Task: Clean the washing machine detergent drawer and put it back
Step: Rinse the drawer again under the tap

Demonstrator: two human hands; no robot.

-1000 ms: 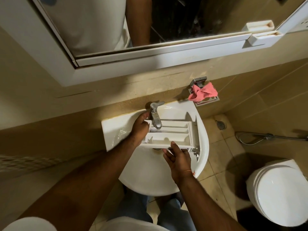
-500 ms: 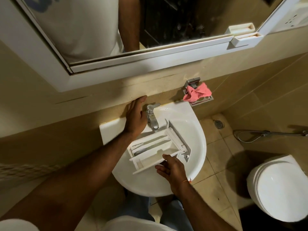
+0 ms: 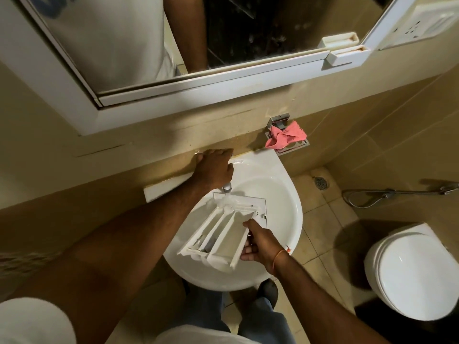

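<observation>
Drawer (image 3: 224, 234): white moulded plastic with three long compartments; held tilted over the sink (image 3: 280, 194), far end under the tap (image 3: 227, 187).
Handling (judged): light and stiff, thin partition walls likely brittle; wet plastic will be slippery. Best hold is the thick outer side wall or the front panel, not the dividers.
Right hand (image 3: 260, 244): grips the drawer's near right side wall, thumb on top, fingers curled underneath; carries its whole weight.
Left hand (image 3: 214, 167): ahead of the drawer, on top of the tap, fingers bent over the lever; how tightly it grips cannot be told.
Water: pale blur at the drawer's far end, probably flowing.
Cloth (image 3: 285, 137): pink, on a wall holder right of the left hand, untouched.
Risk: one-handed wet grip may slip.
</observation>
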